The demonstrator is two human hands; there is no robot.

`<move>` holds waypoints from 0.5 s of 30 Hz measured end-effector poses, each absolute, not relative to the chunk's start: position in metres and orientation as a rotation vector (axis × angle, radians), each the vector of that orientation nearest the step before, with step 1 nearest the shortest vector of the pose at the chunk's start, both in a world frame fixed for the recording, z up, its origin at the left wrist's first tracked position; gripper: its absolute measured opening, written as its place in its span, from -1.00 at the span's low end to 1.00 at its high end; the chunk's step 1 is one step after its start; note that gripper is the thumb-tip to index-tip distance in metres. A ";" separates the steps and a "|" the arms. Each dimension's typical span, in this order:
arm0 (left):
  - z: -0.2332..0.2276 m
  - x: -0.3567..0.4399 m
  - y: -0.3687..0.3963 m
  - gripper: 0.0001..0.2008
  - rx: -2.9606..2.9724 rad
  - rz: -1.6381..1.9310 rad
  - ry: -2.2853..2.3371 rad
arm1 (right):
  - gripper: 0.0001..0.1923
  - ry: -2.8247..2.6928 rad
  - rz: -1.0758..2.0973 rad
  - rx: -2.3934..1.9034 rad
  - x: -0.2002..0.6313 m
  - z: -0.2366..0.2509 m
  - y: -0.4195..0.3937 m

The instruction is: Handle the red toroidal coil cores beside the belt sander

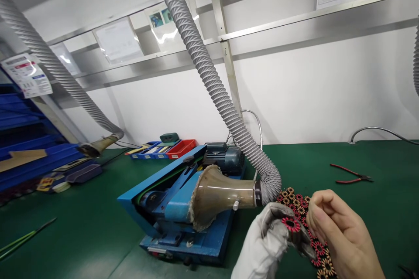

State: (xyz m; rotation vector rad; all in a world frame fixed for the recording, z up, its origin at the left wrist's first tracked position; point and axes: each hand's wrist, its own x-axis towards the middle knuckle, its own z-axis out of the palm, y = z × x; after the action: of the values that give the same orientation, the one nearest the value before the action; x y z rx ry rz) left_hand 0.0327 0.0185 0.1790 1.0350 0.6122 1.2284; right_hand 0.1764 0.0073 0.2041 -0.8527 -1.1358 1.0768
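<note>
A red-toothed ring [297, 226], dark-centred, is resting in the gloved left fingers [275, 212]. Similar red and tan rings [319, 249] are lying clustered on the bench [304, 163].

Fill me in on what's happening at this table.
Someone is handling small wire-wound rings at a green table. The gloved left hand holds a red ring; the bare right hand is close beside it, fingers curled, and whether it grips anything is hard to tell. More red and copper-coloured rings lie below and behind the hands. A blue machine with a funnel and hose stands to the left, and red-handled pliers lie beyond the right hand.
</note>
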 end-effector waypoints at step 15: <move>0.194 0.036 0.010 -0.52 0.990 1.317 0.491 | -0.73 -1.590 0.893 -1.121 0.189 0.213 0.004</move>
State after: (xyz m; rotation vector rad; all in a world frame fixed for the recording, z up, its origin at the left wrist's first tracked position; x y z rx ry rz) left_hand 0.0363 0.0103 0.1939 0.9897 0.4907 1.3171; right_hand 0.1888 0.0045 0.2128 -1.1214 -1.5896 0.8927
